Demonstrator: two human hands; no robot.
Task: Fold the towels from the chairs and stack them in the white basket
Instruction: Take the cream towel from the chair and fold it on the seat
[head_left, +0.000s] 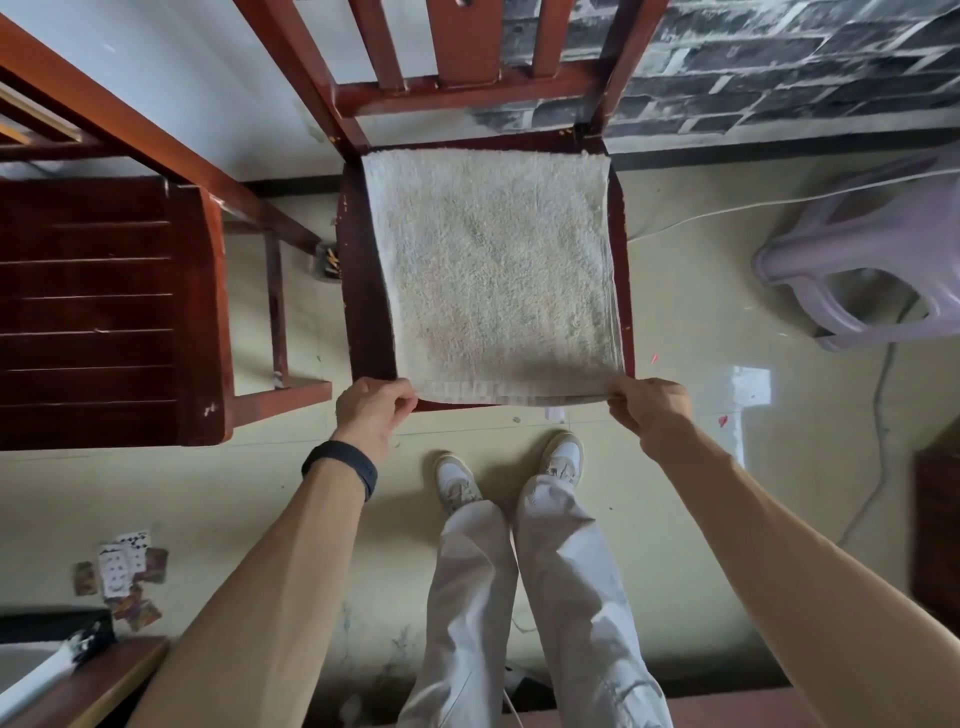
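A cream terry towel (493, 270) lies spread flat over the seat of a dark red wooden chair (363, 312) straight ahead of me. My left hand (371, 410) pinches the towel's near left corner at the seat's front edge. My right hand (649, 408) pinches the near right corner. Both near corners are lifted slightly off the seat. No white basket shows in the head view.
A second red wooden chair (104, 312) stands to the left. A pale purple plastic stool (862, 260) lies on the tiled floor at right, with a cable beside it. Playing cards (124, 577) are scattered on the floor at lower left. My feet stand just before the chair.
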